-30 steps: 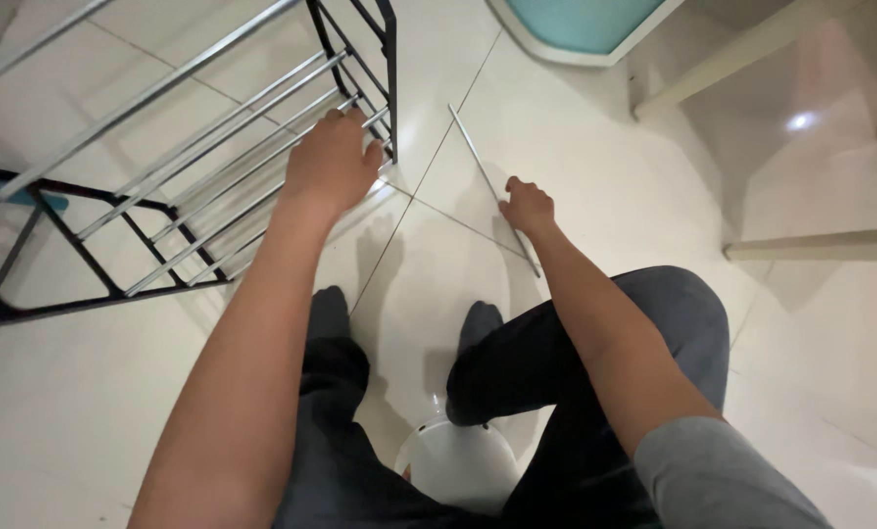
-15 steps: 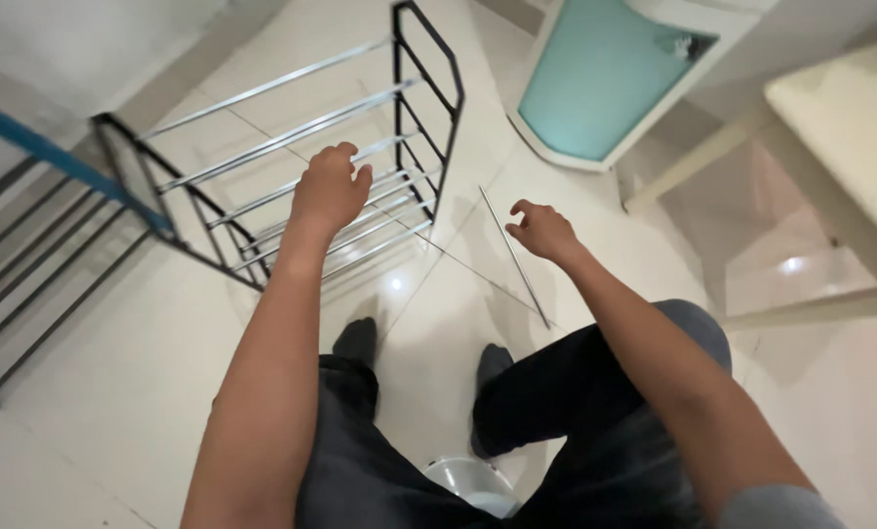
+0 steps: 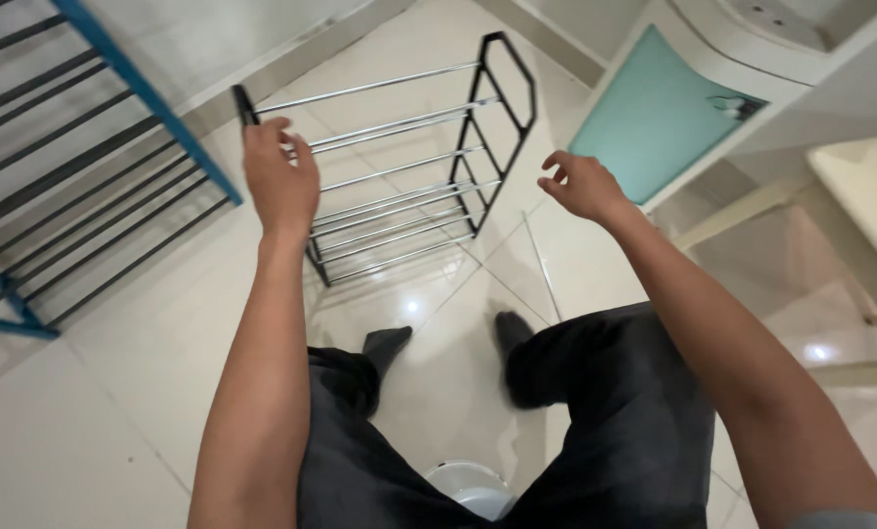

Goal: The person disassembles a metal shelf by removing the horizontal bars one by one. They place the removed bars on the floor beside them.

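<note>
Open floor tile [image 3: 145, 392] to my left and ahead of my knees. Metal shoe rack [image 3: 399, 176] blocks the reach ahead; blue rack [image 3: 86, 127] bounds the far left, teal-panelled cabinet [image 3: 654, 118] and pale bench [image 3: 870, 186] the right.

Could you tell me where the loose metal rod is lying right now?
The loose metal rod lies on the floor tiles, right of the rack, below the right hand.

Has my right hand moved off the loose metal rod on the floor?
Yes. The right hand has lifted clear of the rod, now open in the air toward the teal-fronted cabinet.
</note>
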